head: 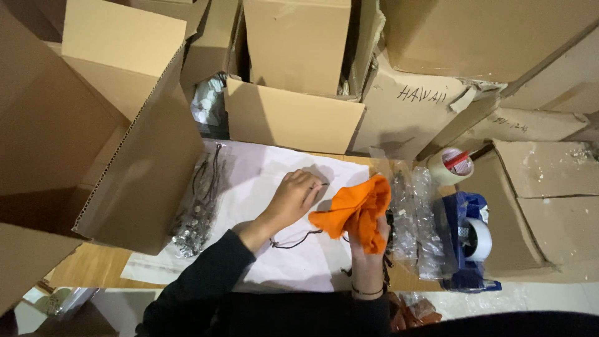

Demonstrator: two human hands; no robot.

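Orange cloth [359, 212], bunched and crumpled, sits in the right hand [368, 253], raised just above the white paper sheet [281, 168] at table centre. Right fingers are curled around the cloth's lower part, mostly hidden by the fabric. Left hand [293, 198] rests palm-down on the white sheet just left of the cloth, fingers bent and close together, tips on a thin black cord [298, 240] that runs under the wrist; whether it pinches the cord, cannot tell. Both arms in dark sleeves.

Left of the sheet: clear bag of black cords with small metal pieces [198, 209]. Right of the cloth: several clear plastic packets [412, 218] in a row, contents dark and unclear. Further right: blue tape dispenser [468, 240] with a white roll, and beyond it a loose roll of clear tape [450, 166] with a red inner label. Brown cardboard boxes [293, 115] ring the table, flaps open; one at back right has black handwriting on its side, another on the right has white smears.
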